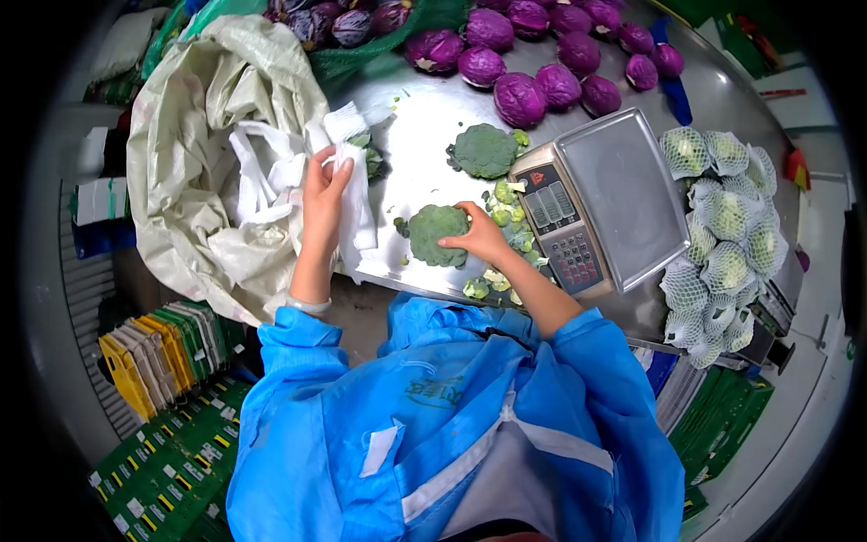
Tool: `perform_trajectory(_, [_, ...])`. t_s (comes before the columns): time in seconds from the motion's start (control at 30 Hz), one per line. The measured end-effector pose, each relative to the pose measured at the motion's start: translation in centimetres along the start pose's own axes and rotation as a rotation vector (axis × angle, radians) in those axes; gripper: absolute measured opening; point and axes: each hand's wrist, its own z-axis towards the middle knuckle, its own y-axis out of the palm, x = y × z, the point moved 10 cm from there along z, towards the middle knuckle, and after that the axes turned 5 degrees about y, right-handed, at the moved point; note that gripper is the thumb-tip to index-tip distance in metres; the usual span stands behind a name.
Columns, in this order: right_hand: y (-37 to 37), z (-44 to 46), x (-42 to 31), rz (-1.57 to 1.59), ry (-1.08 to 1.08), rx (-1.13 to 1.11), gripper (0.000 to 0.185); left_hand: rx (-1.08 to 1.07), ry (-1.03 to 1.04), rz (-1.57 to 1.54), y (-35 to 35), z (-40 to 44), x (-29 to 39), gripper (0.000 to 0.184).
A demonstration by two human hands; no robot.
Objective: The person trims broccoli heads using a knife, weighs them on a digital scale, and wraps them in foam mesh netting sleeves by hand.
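Observation:
My left hand (323, 185) pinches a white foam net sleeve (358, 203) that hangs over the table's near edge. My right hand (479, 233) grips a head of broccoli (437, 237) from its right side, on the steel table. A second broccoli head (486, 151) sits farther back, beside the scale. Green leaves or florets (372, 160) show partly behind the sleeve. Trimmed broccoli pieces (506, 215) lie between my right hand and the scale. More white net sleeves (262, 172) are heaped on a woven sack to the left.
A weighing scale (623, 194) stands right of my right hand. Several purple cabbages (520, 98) cover the back of the table. Produce in white foam nets (727, 215) is piled at the right. A large woven sack (181, 199) is at the left, above stacked crates (172, 348).

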Motion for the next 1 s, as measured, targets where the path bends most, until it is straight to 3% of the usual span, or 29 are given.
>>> perform_trajectory(0.07, [-2.4, -2.0, 0.2, 0.154, 0.023, 0.049, 0.085, -0.061, -0.121, -0.161, 1.3, -0.4, -0.5, 0.043])
perform_trajectory(0.13, [-8.1, -5.5, -1.9, 0.398, -0.029, 0.13, 0.082, -0.149, -0.116, -0.218, 2.7, -1.0, 1.2, 0.05])
perform_trajectory(0.23, [-20.4, -11.0, -2.1, 0.523, -0.03, 0.552, 0.08, -0.281, -0.218, -0.481, 6.1, -2.5, 2.2, 0.057])
perform_trajectory(0.3, [-27.1, -12.3, 1.9, 0.559, 0.039, 0.751, 0.08, -0.405, -0.243, -0.694, 9.6, -2.8, 2.5, 0.06])
perform_trajectory(0.4, [-31.6, -13.6, 5.6, 0.436, 0.258, 0.807, 0.08, -0.434, -0.244, -0.63, 14.4, -3.0, 1.7, 0.061])
perform_trajectory(0.5, [-33.2, -14.9, 3.1, -0.4, 0.151, 1.03, 0.08, -0.548, -0.245, -0.455, 20.1, -4.9, 5.0, 0.063])
perform_trajectory(0.57, [-30.8, -18.6, -5.3, -0.532, -0.11, 1.203, 0.08, -0.572, -0.185, -0.386, 21.9, -4.9, 4.8, 0.046])
perform_trajectory(0.63, [-24.9, -16.6, -7.4, 0.208, -0.111, 0.764, 0.07, -0.583, -0.162, -0.345, 23.5, -5.6, 4.4, 0.038])
perform_trajectory(0.67, [-21.1, -15.4, -10.5, 0.154, -0.243, 0.513, 0.059, -0.598, -0.159, -0.34, 24.6, -6.2, 4.4, 0.036])
perform_trajectory(0.73, [-15.6, -13.5, -10.6, 0.284, -0.227, 0.325, 0.043, -0.61, -0.08, -0.232, 25.6, -6.4, 5.3, 0.035])
perform_trajectory(0.8, [-15.2, -12.9, -9.8, 0.73, -0.276, 0.324, 0.03, -0.589, 0.08, -0.035, 25.2, -5.8, 7.2, 0.038])
perform_trajectory(0.83, [-15.1, -12.9, -9.3, 0.953, -0.302, 0.312, 0.024, -0.603, 0.149, -0.1, 24.8, -5.2, 7.8, 0.041])
perform_trajectory(0.87, [-14.3, -13.0, -9.7, 1.029, -0.313, 0.164, 0.023, -0.598, 0.165, -0.162, 24.5, -5.0, 8.3, 0.042])
perform_trajectory(0.93, [-13.8, -13.9, -10.9, 1.155, -0.351, -0.136, 0.022, -0.608, 0.053, -0.201, 23.4, -4.4, 6.6, 0.039])
perform_trajectory(0.97, [-13.6, -14.3, -11.4, 1.281, -0.365, -0.156, 0.023, -0.497, -0.117, -0.304, 22.7, -4.2, 4.8, 0.029])
perform_trajectory(1.0, [-14.1, -13.9, -11.0, 1.238, -0.385, -0.02, 0.026, -0.46, -0.188, -0.349, 22.7, -4.2, 4.3, 0.02])
